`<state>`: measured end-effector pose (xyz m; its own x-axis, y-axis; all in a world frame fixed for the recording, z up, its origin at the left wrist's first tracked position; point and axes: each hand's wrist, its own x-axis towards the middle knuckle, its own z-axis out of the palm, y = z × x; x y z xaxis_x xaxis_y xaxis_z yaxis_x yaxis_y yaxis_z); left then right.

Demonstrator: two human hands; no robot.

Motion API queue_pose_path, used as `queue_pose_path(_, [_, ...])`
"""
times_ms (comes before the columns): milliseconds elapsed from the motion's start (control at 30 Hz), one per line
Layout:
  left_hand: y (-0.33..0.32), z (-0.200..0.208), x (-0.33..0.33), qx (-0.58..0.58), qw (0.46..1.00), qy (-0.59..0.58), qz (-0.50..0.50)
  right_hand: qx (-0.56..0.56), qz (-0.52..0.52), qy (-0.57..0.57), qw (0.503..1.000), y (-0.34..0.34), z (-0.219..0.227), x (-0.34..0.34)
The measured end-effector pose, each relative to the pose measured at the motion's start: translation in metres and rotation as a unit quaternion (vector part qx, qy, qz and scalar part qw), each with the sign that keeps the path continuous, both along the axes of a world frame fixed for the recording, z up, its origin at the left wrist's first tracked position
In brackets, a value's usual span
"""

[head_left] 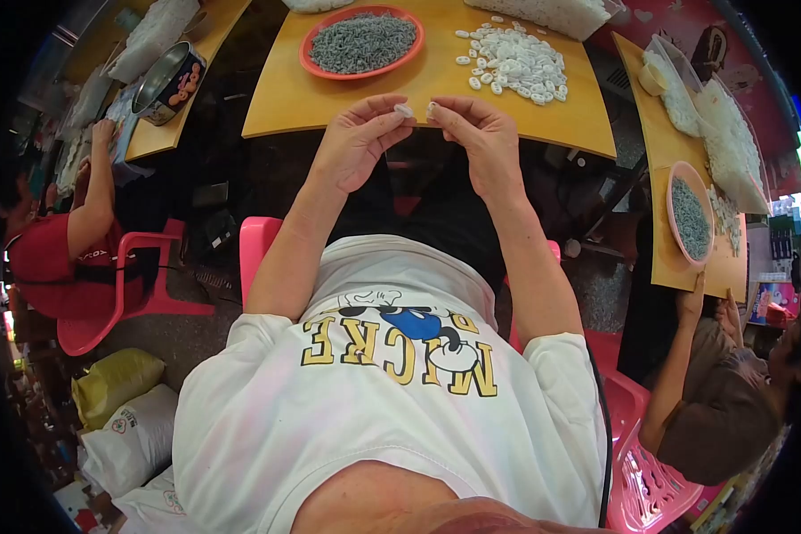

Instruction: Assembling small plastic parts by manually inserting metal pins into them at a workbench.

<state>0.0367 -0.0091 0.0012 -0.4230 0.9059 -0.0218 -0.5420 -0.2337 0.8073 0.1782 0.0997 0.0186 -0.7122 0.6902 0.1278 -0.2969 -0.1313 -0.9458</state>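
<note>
My left hand [358,142] pinches a small white oval plastic piece [404,110] between thumb and fingertips, just off the near edge of the table. Close beside it, my right hand [484,141] has thumb and forefinger pressed together on a tiny pale thing, too small to make out. The two pinches face each other, a narrow gap apart. Beyond them lies a loose pile of white oval plastic pieces with holes [516,62]. Left of the pile, an orange-red plate [306,59] bears a heap of small grey screws [361,43].
The yellow table [271,98] also carries a clear bin of white pieces [556,12]. At left a person in red [58,258] works near a round tin [169,84]. At right another person [721,400] sits by a second screw plate [676,191]. Sacks [132,436] lie lower left.
</note>
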Motion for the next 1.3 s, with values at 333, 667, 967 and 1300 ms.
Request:
queue_pose_path(333, [0.009, 0.01, -0.004, 0.012, 1.0, -0.014, 0.0, 0.029, 0.003, -0.044, 0.999, 0.007, 0.003, -0.009])
queue_pose_path(667, [0.01, 0.012, -0.001, 0.006, 0.999, 0.004, 0.041, 0.023, 0.012, -0.049, 0.998, 0.004, 0.005, -0.01])
queue_pose_path(967, [0.009, 0.015, 0.004, 0.002, 0.998, 0.04, 0.047, 0.023, 0.01, -0.063, 0.998, 0.005, 0.004, -0.009])
queue_pose_path(1300, [0.01, 0.011, 0.004, 0.003, 0.997, 0.066, 0.047, 0.02, 0.007, -0.064, 0.998, 0.006, 0.003, -0.009])
